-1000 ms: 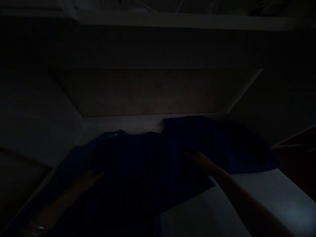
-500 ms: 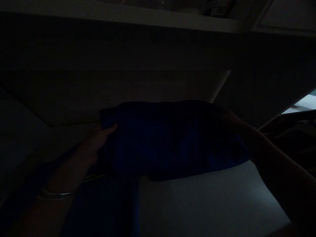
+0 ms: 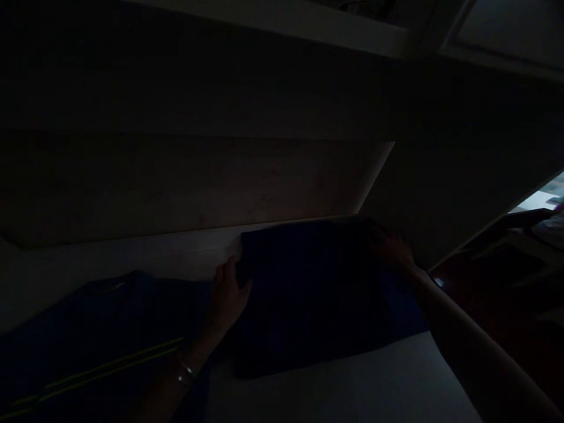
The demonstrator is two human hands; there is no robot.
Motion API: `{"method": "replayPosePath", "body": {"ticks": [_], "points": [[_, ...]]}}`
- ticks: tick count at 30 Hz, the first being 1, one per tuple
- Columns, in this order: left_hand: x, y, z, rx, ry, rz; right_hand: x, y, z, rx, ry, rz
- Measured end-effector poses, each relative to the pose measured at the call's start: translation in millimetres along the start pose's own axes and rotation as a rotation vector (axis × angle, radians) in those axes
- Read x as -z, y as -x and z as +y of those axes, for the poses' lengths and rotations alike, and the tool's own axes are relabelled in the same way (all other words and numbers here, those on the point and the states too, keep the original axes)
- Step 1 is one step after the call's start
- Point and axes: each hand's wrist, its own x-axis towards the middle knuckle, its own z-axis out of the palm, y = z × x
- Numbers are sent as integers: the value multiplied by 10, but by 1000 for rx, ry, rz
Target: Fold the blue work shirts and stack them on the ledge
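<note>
A dark blue piece of folded clothing [image 3: 308,294] lies spread on a pale surface; its exact kind is lost in the dark. My left hand [image 3: 229,296] is at its left edge, thumb over the fabric and the fingers apart beside it. At the upper right corner, my right hand [image 3: 392,249] rests on the fabric, its fingertips too dark to make out. To the left lies a blue shirt [image 3: 118,317] with yellow-green stripes across it, partly covered by my left forearm, which wears a bracelet [image 3: 186,371].
A pale panel [image 3: 220,182] stands behind the clothing. Above runs a shelf edge [image 3: 282,23], with a cabinet door [image 3: 506,35] at the upper right. The pale surface [image 3: 335,388] continues in front. Dark, unclear objects [image 3: 506,282] lie past the right side.
The folded clothing has come down from my raised hands onto the surface and spread out flatter. My left hand has moved right and down. More of the striped shirt shows now.
</note>
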Motion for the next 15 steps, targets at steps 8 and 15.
{"method": "replayPosePath", "body": {"ticks": [8,15], "points": [[-507,-761,529,-533,-334,-188,-750,-189,-221,25,88,-270],[-959,-1060,-102,-377,-416,-292,-1104,-170,5,96,54,-296]]}}
